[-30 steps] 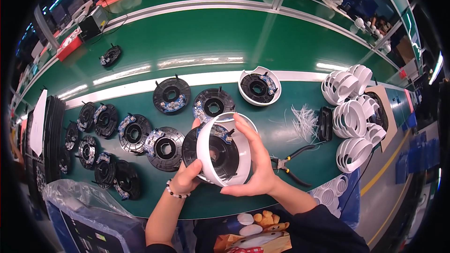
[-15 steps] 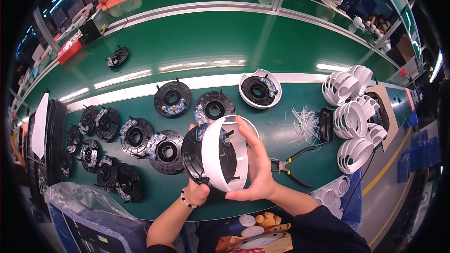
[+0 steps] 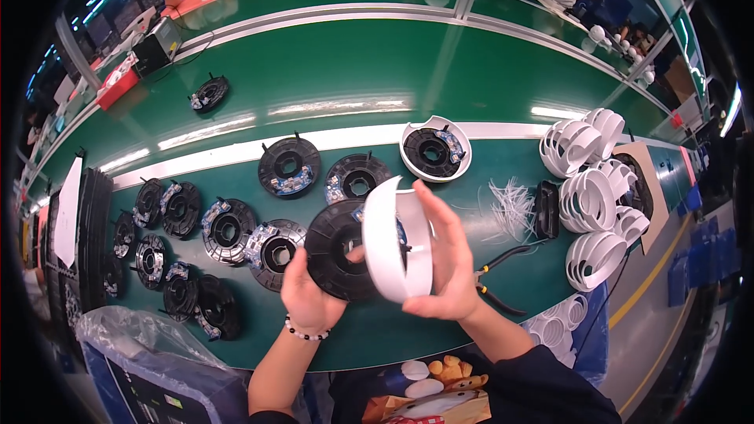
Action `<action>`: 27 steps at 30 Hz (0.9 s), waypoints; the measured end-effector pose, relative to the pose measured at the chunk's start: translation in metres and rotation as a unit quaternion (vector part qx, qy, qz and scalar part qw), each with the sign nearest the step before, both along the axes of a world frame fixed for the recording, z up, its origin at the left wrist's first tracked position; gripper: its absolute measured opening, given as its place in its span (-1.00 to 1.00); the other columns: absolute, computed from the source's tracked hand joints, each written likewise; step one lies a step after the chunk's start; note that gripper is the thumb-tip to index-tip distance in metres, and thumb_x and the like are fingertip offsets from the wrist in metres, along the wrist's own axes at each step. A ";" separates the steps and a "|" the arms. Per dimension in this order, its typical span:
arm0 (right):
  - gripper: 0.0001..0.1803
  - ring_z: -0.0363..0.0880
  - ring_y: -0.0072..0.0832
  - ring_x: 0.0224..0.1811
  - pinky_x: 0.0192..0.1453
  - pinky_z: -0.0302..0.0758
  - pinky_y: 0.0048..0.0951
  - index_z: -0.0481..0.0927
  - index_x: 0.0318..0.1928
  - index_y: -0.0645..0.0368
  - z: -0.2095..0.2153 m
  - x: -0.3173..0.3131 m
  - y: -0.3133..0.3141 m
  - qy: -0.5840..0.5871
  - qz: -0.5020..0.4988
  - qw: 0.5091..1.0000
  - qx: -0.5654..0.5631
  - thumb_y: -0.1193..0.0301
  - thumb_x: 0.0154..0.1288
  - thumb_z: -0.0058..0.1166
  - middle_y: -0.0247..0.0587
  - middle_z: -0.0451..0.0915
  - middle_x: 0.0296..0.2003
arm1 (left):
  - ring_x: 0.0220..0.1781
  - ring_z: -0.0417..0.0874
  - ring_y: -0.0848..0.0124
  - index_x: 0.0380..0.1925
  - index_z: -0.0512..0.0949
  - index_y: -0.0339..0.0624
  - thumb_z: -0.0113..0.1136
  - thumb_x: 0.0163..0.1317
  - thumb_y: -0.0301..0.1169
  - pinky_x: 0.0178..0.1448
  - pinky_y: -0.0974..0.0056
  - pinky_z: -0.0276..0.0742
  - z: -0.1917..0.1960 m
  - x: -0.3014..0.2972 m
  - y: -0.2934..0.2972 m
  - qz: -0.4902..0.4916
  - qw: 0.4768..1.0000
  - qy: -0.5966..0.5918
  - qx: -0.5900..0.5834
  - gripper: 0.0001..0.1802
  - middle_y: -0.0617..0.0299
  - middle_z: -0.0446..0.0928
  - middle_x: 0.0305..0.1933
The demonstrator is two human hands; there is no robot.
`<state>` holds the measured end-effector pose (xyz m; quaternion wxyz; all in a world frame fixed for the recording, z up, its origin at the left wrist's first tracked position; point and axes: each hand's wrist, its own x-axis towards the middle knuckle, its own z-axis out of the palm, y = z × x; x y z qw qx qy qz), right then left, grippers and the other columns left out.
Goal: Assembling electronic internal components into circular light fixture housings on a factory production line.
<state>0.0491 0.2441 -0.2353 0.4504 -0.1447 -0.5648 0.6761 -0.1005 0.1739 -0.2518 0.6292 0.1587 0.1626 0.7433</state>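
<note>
Above the counter (image 3: 271, 326), the black disc (image 3: 328, 239) is held from below by the fingers of the left hand (image 3: 312, 294); its right part is overlapped by the white shell (image 3: 385, 243), long axis nearly upright, which is grasped on its right side by the fingers of the right hand (image 3: 455, 279).

Red tray (image 3: 118, 95) set near a grey box (image 3: 167, 35), yellow line (image 3: 640, 291) painted on floor (image 3: 646, 323), blue boxes (image 3: 701, 259) placed beyond, clear plastic (image 3: 129, 327) draped lower left
</note>
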 end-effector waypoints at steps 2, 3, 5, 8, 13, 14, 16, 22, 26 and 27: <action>0.14 -0.08 -0.13 0.30 0.30 -0.08 -0.19 -0.02 0.22 0.29 -0.001 0.000 -0.003 -0.116 -0.059 0.975 0.182 0.22 -0.36 0.42 0.14 -0.10 0.25 | 0.12 0.34 0.14 0.12 0.16 -0.32 -0.41 0.25 -0.07 0.21 0.06 0.20 -0.009 0.006 -0.001 0.021 0.997 0.038 -0.065 -0.40 -0.01 0.28 0.12; 0.12 -0.06 -0.03 0.28 0.26 -0.05 -0.12 0.03 0.20 0.28 0.004 -0.001 -0.006 -0.169 -0.091 0.953 0.234 0.16 -0.38 0.41 0.20 -0.08 0.23 | 0.14 0.33 0.15 0.12 0.16 -0.31 -0.43 0.25 -0.06 0.22 0.07 0.20 -0.010 0.007 -0.002 0.014 0.995 0.054 -0.077 -0.40 -0.03 0.29 0.11; 0.11 -0.04 0.00 0.27 0.25 -0.04 -0.11 0.04 0.19 0.27 0.007 -0.001 -0.007 -0.188 -0.105 0.939 0.268 0.15 -0.38 0.40 0.22 -0.06 0.23 | 0.13 0.34 0.16 0.12 0.16 -0.32 -0.44 0.25 -0.06 0.22 0.09 0.21 -0.004 0.008 -0.002 0.004 0.995 0.082 -0.060 -0.39 -0.03 0.28 0.12; 0.10 -0.02 0.04 0.25 0.24 -0.03 -0.08 0.08 0.18 0.25 0.010 -0.002 -0.008 -0.207 -0.118 0.918 0.318 0.12 -0.39 0.40 0.24 -0.04 0.22 | 0.13 0.35 0.16 0.12 0.16 -0.32 -0.39 0.21 -0.06 0.22 0.11 0.23 -0.007 0.005 -0.003 -0.027 0.997 0.064 -0.025 -0.37 -0.04 0.27 0.13; 0.08 0.01 0.06 0.24 0.23 -0.02 -0.08 0.11 0.16 0.26 0.013 -0.001 -0.007 -0.203 -0.122 0.901 0.364 0.12 -0.40 0.40 0.26 -0.01 0.20 | 0.24 0.20 0.17 0.18 0.06 -0.30 -0.27 0.13 0.01 0.28 0.10 0.09 -0.022 -0.011 -0.001 -0.172 0.979 -0.057 0.093 -0.27 -0.01 0.14 0.23; 0.08 0.01 0.06 0.23 0.23 -0.01 -0.08 0.11 0.16 0.26 0.013 0.000 -0.006 -0.201 -0.106 0.899 0.375 0.12 -0.40 0.40 0.25 0.00 0.21 | 0.21 0.24 0.17 0.17 0.10 -0.29 -0.31 0.14 0.10 0.27 0.10 0.12 -0.018 -0.009 -0.001 -0.179 0.977 -0.094 0.069 -0.24 -0.01 0.18 0.20; 0.08 0.02 0.06 0.23 0.23 0.00 -0.08 0.11 0.16 0.26 0.014 0.000 -0.005 -0.198 -0.090 0.897 0.385 0.12 -0.41 0.40 0.24 0.00 0.21 | 0.19 0.27 0.18 0.17 0.10 -0.28 -0.36 0.15 0.15 0.25 0.12 0.16 -0.014 -0.008 0.003 -0.194 0.965 -0.160 0.074 -0.22 -0.02 0.20 0.19; 0.08 0.02 0.07 0.22 0.22 0.02 -0.08 0.10 0.17 0.25 0.017 0.003 0.000 -0.174 -0.055 0.915 0.359 0.14 -0.40 0.39 0.20 0.01 0.21 | 0.00 0.45 0.21 0.03 0.29 -0.29 -0.35 0.21 -0.01 0.11 0.15 0.34 -0.005 -0.010 0.006 -0.187 0.969 -0.162 -0.015 -0.40 0.01 0.40 0.01; 0.09 0.00 0.09 0.22 0.23 0.02 -0.06 0.08 0.18 0.26 0.015 0.001 0.000 -0.217 -0.011 0.895 0.389 0.13 -0.39 0.38 0.16 0.00 0.22 | -0.03 0.47 0.24 -0.02 0.34 -0.27 -0.34 0.22 -0.03 0.09 0.17 0.37 -0.008 -0.014 0.006 -0.168 0.978 -0.094 -0.083 -0.43 0.03 0.44 -0.04; 0.09 0.00 0.07 0.23 0.23 0.03 -0.07 0.08 0.18 0.26 0.014 0.001 0.001 -0.213 -0.011 0.897 0.388 0.13 -0.39 0.38 0.16 0.01 0.22 | -0.03 0.48 0.24 -0.01 0.34 -0.27 -0.33 0.22 -0.03 0.08 0.18 0.38 -0.008 -0.014 0.007 -0.171 0.977 -0.098 -0.083 -0.43 0.03 0.43 -0.04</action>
